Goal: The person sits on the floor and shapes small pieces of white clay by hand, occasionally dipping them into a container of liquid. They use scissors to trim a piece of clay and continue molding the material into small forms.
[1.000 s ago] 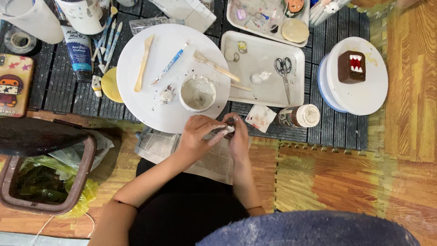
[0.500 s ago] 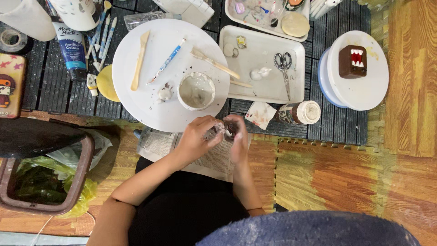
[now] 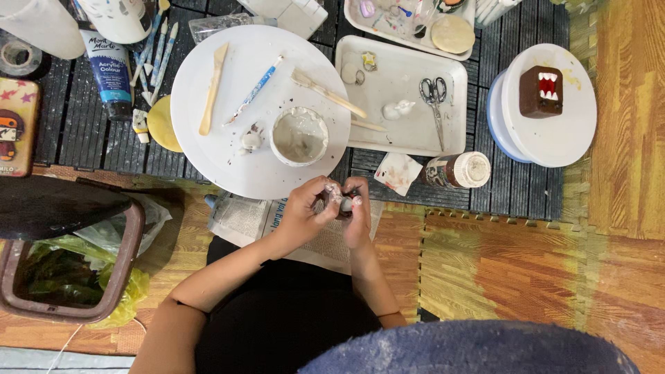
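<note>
Small white clay lump [image 3: 344, 203] stayed pinched between the left hand [image 3: 305, 211] and right hand [image 3: 357, 215], fingers closed, at six o'clock below the round white plate [image 3: 208, 97]; shaping evidently continued.

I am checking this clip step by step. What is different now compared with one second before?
Very little. Both hands, left hand and right hand, stay closed together around the same small whitish piece above the newspaper; only the fingers shifted slightly. The round white board, cup, tray and scissors kept their places.
</note>
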